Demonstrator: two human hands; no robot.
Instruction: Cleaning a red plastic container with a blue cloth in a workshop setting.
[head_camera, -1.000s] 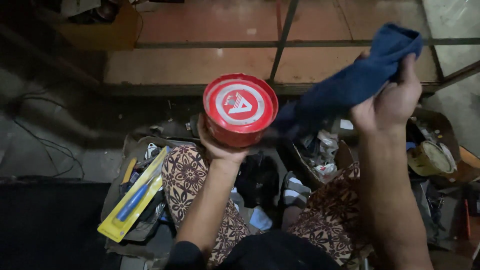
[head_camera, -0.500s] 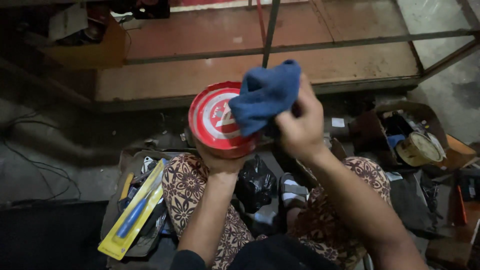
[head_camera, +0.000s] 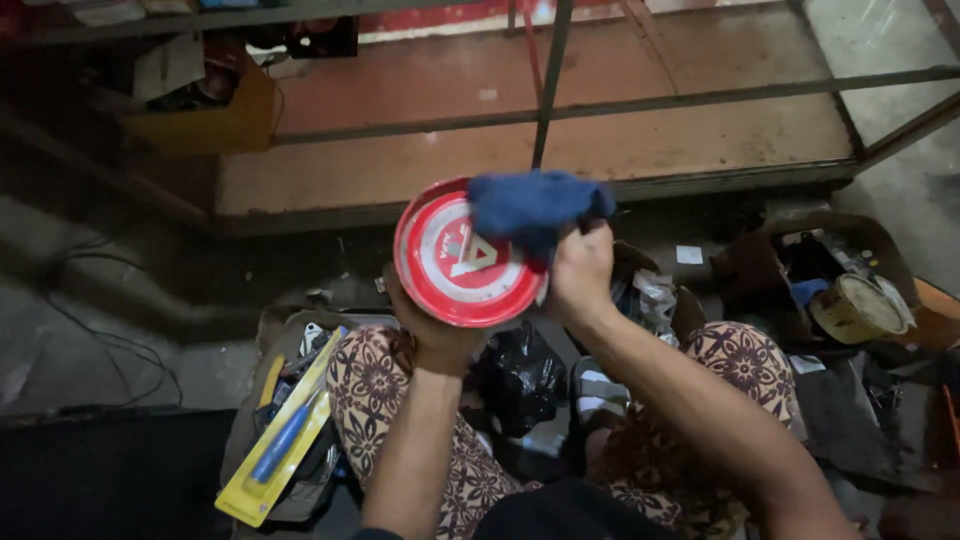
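Tin in hand: a seated person holds a round red tin (head_camera: 455, 265) w/ a white-marked lid up in front of the knees, lid toward the camera. Left hand (head_camera: 428, 322) cups it from below and behind, fingers wrapped on the lower rim, so the grip is closed on the tin. Right hand (head_camera: 580, 275) is clenched on a crumpled blue cloth (head_camera: 532, 207), pressed against the tin's upper right edge. The tin looks stiff, prob. thin metal w/ a glossy painted face, likely slick to bare skin; the rim and underside seem the sure places to hold, not the flat lid. Its weight can't be told from here. The cloth is soft and limp, easy to bunch anywhere. Below left, a yellow blister pack w/ a blue-handled tool (head_camera: 282, 440) lies on a bag; a tape roll (head_camera: 855, 308) sits in clutter at right, well apart.
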